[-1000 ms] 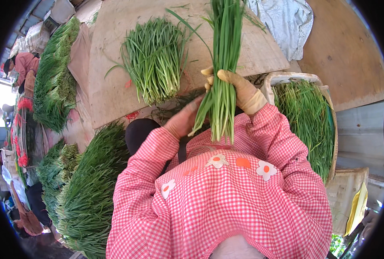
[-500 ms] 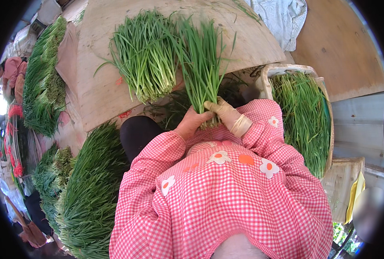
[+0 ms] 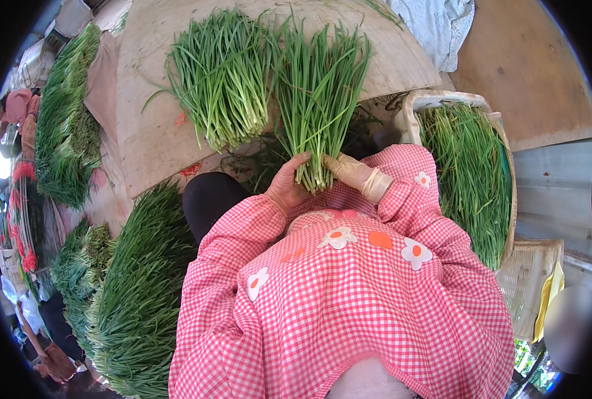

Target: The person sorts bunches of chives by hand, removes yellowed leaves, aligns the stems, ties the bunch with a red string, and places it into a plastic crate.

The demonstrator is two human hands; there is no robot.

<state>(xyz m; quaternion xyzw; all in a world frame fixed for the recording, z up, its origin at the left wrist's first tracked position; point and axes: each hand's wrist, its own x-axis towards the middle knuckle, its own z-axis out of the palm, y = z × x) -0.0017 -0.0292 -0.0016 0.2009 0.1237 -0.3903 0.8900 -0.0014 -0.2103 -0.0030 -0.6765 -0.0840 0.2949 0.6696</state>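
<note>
A bunch of green garlic chives [image 3: 319,100] stands between my hands, its pale cut ends toward me and its leaf tips fanned out over the board. My bare left hand [image 3: 288,183] closes on the left side of the stems near their base. On the right side, my right hand [image 3: 350,174], in a pale glove, presses its fingers to the same stems. The fingers beneath the bunch are hidden. Just left of it, a thicker pile of garlic chives [image 3: 226,80] lies on the wooden board [image 3: 140,120], stem ends toward me.
To my right stands a white crate [image 3: 410,133] full of green stalks. A large heap of chives [image 3: 143,292] lies at my left, and another long heap [image 3: 60,120] farther off. A patterned cloth [image 3: 436,30] lies at the far right. Red ties [image 3: 24,243] hang at the left.
The bunch has spread wider at its tips, and its stem ends now show between my hands. My hands have shifted slightly, the left a little toward me.
</note>
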